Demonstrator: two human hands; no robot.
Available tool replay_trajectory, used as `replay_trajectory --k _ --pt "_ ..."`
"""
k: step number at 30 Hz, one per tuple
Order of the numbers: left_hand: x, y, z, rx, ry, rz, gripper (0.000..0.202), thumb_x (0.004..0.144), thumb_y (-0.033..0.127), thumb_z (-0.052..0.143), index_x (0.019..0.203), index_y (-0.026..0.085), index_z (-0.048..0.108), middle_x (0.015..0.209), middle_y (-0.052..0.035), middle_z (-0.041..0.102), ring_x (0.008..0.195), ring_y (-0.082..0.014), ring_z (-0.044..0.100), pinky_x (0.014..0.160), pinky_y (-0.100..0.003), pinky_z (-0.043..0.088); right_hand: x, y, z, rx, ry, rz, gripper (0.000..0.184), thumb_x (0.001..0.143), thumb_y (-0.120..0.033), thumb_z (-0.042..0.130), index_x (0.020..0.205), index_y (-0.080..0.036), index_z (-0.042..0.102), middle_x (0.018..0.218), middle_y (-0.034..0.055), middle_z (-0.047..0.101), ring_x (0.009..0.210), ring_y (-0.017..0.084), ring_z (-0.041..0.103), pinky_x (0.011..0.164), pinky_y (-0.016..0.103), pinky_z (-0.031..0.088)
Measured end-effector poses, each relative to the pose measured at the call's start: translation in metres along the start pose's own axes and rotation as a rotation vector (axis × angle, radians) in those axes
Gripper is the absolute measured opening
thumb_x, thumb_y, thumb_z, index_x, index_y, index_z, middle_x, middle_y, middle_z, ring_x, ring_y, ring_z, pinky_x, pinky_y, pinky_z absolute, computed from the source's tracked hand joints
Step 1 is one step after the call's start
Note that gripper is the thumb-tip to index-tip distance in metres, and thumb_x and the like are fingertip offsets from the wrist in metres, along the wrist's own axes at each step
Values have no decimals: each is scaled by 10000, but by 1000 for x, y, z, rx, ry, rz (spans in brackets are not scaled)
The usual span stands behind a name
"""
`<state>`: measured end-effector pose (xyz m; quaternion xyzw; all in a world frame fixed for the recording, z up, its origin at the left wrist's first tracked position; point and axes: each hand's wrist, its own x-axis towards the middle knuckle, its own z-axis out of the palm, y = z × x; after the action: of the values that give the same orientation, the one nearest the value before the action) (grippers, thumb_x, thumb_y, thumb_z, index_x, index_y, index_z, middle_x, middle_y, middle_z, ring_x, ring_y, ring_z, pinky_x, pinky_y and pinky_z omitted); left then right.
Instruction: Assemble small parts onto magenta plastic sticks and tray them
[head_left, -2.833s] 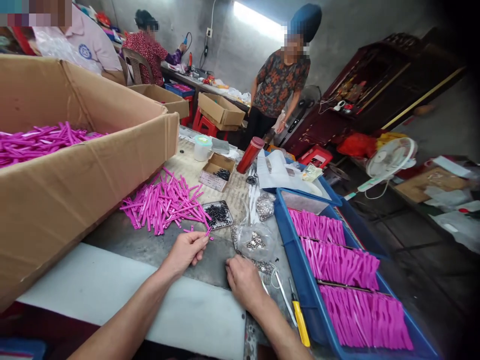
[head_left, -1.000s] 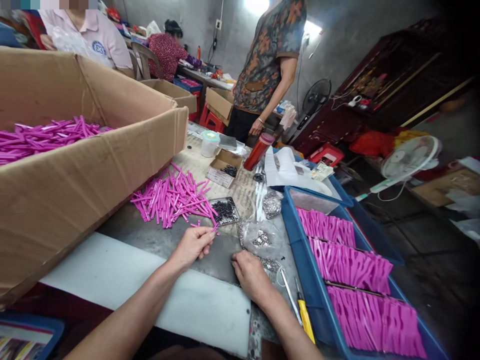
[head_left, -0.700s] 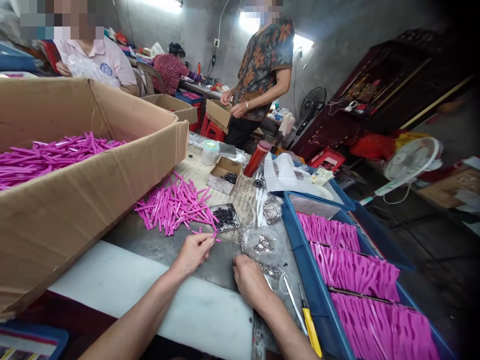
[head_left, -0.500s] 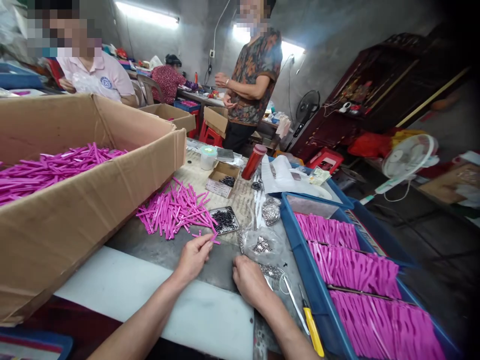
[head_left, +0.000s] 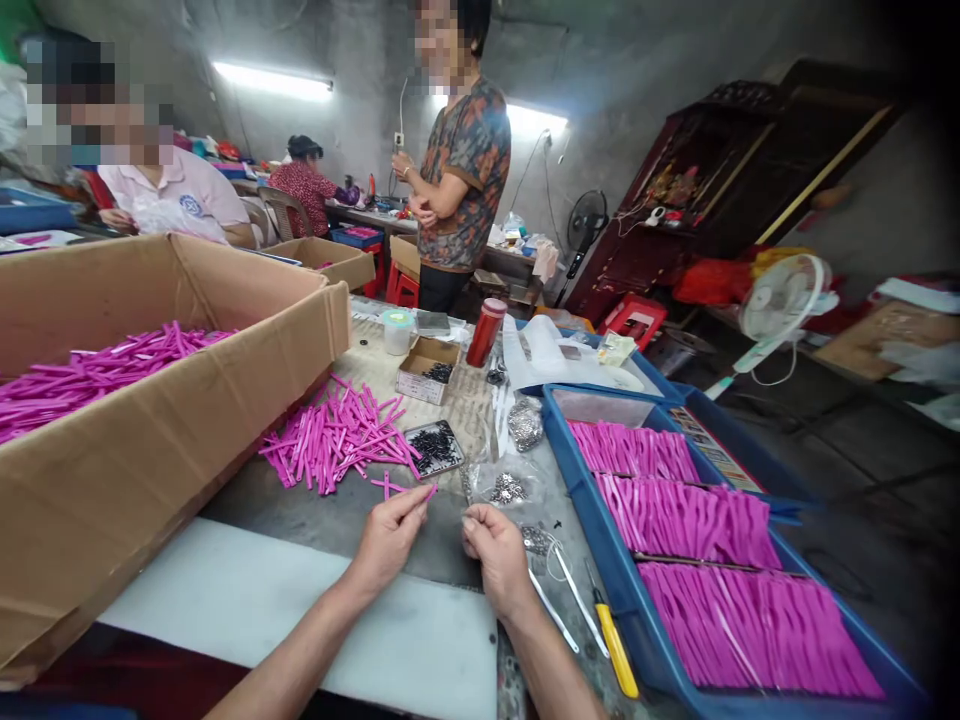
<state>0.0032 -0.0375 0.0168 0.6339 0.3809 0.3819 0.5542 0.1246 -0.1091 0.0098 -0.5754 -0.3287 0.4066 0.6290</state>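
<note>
My left hand [head_left: 390, 540] pinches a short pink plastic piece [head_left: 429, 491] between thumb and fingertips, just in front of a loose pile of pink sticks [head_left: 337, 435]. My right hand [head_left: 495, 550] is closed beside it, fingertips pinched near a clear bag of small metal parts [head_left: 506, 488]; what it holds is too small to make out. A small tray of black parts [head_left: 435, 448] lies just beyond both hands. A blue crate [head_left: 592, 530] to the right holds rows of finished pink pieces [head_left: 675, 515].
A large cardboard box [head_left: 165, 430] of pink sticks fills the left. A yellow-handled tool [head_left: 615, 645] lies by the crate. A small carton [head_left: 424, 368], a white cup [head_left: 396, 330] and a red bottle [head_left: 486, 332] stand farther back. A person [head_left: 457, 190] stands beyond the table; others sit at left.
The view tilted up a little. My right hand lifted from the table and drew closer to my left hand. The standing person shifted left and folded their arms.
</note>
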Motion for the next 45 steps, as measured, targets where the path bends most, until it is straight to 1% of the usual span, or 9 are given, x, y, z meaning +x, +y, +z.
replay_trajectory --k 3,7,12,17,19,21,27,39,45 --pt "-4 4 3 -45 -38 -25 315 685 247 501 947 139 639 565 1 565 444 -91 432 387 -176 344 -2 -3 4 222 25 46 142 631 -278 551 645 -165 467 487 -73 378 397 52 282 409 193 218" --pt "-10 7 9 -81 -69 -41 319 697 258 501 964 137 627 537 14 548 398 -72 397 371 -175 324 -7 -12 10 393 25 65 151 624 -258 579 631 -159 466 487 -76 386 391 38 272 419 193 222" --pt "-18 13 15 -71 -66 -52 327 692 263 506 974 148 624 545 -11 590 441 -110 478 376 -193 373 -10 -17 13 493 11 85 149 629 -250 583 643 -155 469 491 -75 384 394 33 270 434 195 233" --pt "-24 21 19 -3 -33 18 299 676 234 529 947 169 639 689 -45 652 657 -179 575 514 -242 470 -12 -19 12 528 0 99 153 633 -262 578 646 -161 463 489 -73 372 395 40 266 439 199 251" --pt "-25 23 19 19 -23 66 289 681 212 525 943 171 640 795 -51 656 745 -184 578 614 -258 482 -14 -19 12 542 -5 100 158 633 -265 580 645 -164 459 493 -71 375 395 41 265 442 200 260" --pt "-27 25 20 42 -28 122 278 692 193 514 937 166 643 835 -52 649 779 -176 572 680 -260 473 -15 -19 11 565 -9 99 158 637 -263 585 645 -165 462 502 -68 382 400 42 270 448 201 269" --pt "-31 31 21 91 -32 236 258 728 181 486 926 156 649 661 -27 597 605 -125 535 566 -215 467 -17 -17 11 644 -37 99 119 663 -228 582 651 -159 486 512 -62 401 411 38 284 453 193 265" --pt "-37 33 24 73 -70 274 254 762 189 468 948 166 639 642 -19 558 596 -117 517 571 -209 450 -18 -16 12 668 -48 91 113 670 -227 581 663 -150 499 491 -62 396 424 41 280 444 179 244" --pt "-37 32 25 77 -55 297 255 759 199 472 951 176 638 642 -20 553 587 -116 508 569 -208 444 -18 -15 15 602 -10 47 142 668 -258 593 665 -151 500 494 -66 385 427 40 274 433 177 222"
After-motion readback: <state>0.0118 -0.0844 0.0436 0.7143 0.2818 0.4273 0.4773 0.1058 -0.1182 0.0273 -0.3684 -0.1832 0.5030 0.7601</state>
